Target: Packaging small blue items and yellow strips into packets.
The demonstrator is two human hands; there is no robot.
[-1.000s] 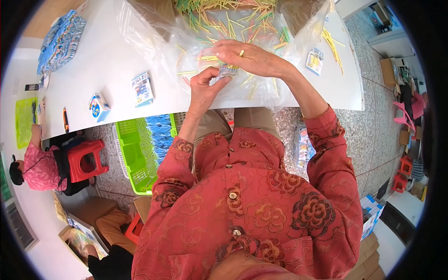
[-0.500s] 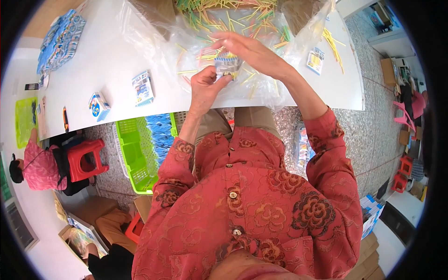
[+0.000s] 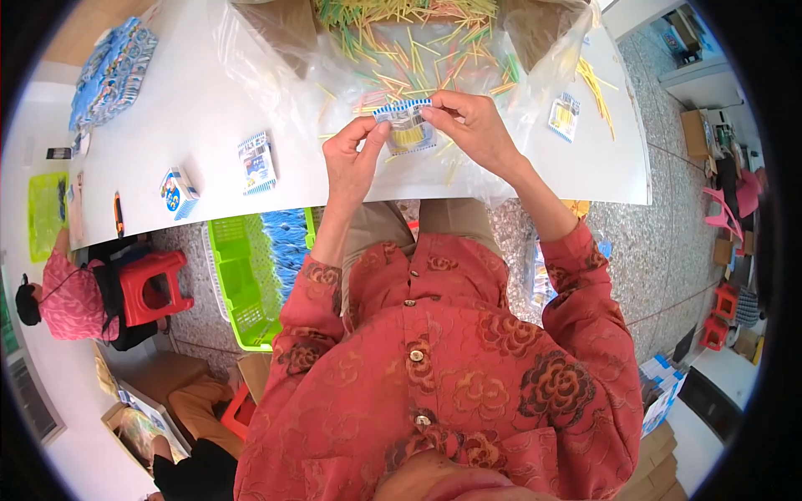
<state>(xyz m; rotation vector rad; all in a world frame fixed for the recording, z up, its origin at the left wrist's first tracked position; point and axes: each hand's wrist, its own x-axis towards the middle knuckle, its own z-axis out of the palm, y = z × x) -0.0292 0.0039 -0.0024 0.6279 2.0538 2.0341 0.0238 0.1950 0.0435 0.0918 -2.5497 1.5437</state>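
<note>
My left hand (image 3: 351, 159) and my right hand (image 3: 472, 125) hold a small clear packet (image 3: 407, 127) with a blue-and-white striped top between them, above the near edge of the white table (image 3: 192, 92). Yellow sticks show inside the packet. Each hand pinches one side of its top edge. Beyond the hands lies a heap of yellow, green and orange sticks (image 3: 409, 33) on a clear plastic sheet (image 3: 276, 75).
Two filled packets (image 3: 256, 163) (image 3: 565, 116) and a small box (image 3: 178, 193) lie on the table, with a pile of blue packets (image 3: 113, 71) at far left. A green basket (image 3: 242, 275) stands under the table. Another person (image 3: 67, 301) sits by a red stool (image 3: 150, 284).
Both hands have lifted off the stick pile toward me. The packet, half hidden under my right hand before, is now held up between both hands.
</note>
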